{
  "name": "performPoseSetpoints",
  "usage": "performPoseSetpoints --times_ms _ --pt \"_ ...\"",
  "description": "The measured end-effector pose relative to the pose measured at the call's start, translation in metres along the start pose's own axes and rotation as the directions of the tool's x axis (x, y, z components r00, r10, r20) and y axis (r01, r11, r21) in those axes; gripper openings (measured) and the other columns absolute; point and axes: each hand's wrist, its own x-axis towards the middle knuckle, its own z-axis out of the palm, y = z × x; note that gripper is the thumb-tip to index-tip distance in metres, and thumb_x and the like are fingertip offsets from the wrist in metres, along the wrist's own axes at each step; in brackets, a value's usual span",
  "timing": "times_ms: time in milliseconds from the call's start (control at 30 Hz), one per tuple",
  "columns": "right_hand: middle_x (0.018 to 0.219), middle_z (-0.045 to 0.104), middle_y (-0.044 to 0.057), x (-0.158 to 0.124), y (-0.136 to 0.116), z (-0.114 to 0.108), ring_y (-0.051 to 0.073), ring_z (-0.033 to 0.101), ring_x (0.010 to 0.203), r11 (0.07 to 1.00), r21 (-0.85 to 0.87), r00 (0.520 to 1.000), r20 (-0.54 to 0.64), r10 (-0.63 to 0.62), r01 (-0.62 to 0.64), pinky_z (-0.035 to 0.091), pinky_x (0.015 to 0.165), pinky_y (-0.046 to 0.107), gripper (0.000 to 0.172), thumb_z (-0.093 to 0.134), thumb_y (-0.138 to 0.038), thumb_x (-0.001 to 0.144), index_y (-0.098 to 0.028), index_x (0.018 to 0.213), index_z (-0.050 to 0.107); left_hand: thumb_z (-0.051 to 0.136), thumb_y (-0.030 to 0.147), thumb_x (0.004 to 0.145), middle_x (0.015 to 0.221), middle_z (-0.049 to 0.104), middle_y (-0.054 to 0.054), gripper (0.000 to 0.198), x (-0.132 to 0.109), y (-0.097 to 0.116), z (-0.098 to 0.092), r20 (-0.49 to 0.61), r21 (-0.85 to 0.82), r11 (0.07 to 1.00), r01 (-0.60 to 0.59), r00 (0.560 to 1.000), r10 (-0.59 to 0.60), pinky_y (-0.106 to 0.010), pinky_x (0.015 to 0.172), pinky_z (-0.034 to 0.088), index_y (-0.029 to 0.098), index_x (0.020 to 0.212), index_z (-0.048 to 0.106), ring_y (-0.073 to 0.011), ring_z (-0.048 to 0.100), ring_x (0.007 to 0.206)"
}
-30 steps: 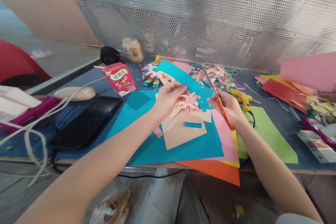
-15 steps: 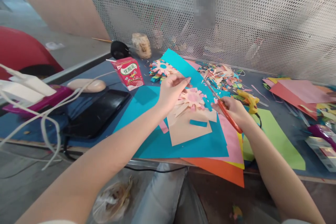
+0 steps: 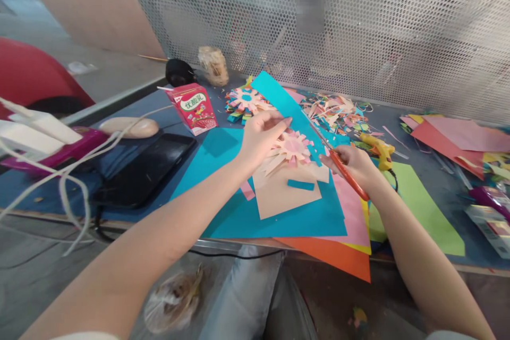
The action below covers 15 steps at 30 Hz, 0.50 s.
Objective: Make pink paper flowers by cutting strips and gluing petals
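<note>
My left hand [image 3: 265, 133] pinches a strip of blue paper [image 3: 274, 94] between thumb and fingers, holding it raised and slanted over the table. My right hand [image 3: 353, 166] is wrapped round the orange handles of a pair of scissors [image 3: 346, 172]. The scissor blades point up and left along the right edge of the strip. Under the hands lie pale pink paper flowers [image 3: 292, 146], a beige paper sheet [image 3: 285, 203] with a small blue rectangle [image 3: 300, 185] on it, and a large blue sheet [image 3: 227, 218].
A red drink carton [image 3: 195, 109], a black phone-like tablet [image 3: 145, 170] and a power strip [image 3: 79, 143] with white cables stand left. Paper scraps [image 3: 338, 111] lie behind, before a perforated metal panel [image 3: 247, 5]. A yellow glue gun [image 3: 380, 151] and a green sheet [image 3: 422, 212] are right.
The blue strip has tilted slightly and its top end sits a little further right. The scissors and both hands have barely moved; the whole view has shifted slightly.
</note>
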Motion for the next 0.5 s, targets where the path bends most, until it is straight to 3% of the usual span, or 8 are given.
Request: performPoseSetpoints --times_ms 500 --pt "0.048 0.042 -0.003 -0.0006 -0.0038 -0.0019 0.011 0.042 0.048 0.998 -0.061 0.999 0.010 0.032 -0.031 0.027 0.048 0.025 0.054 0.049 -0.072 0.065 -0.019 0.059 0.043 0.070 0.030 0.066 0.056 0.058 0.001 0.019 0.0003 0.0032 0.0009 0.008 -0.016 1.000 -0.004 1.000 0.004 -0.018 0.047 0.043 0.014 0.065 0.060 -0.0081 0.056 0.052"
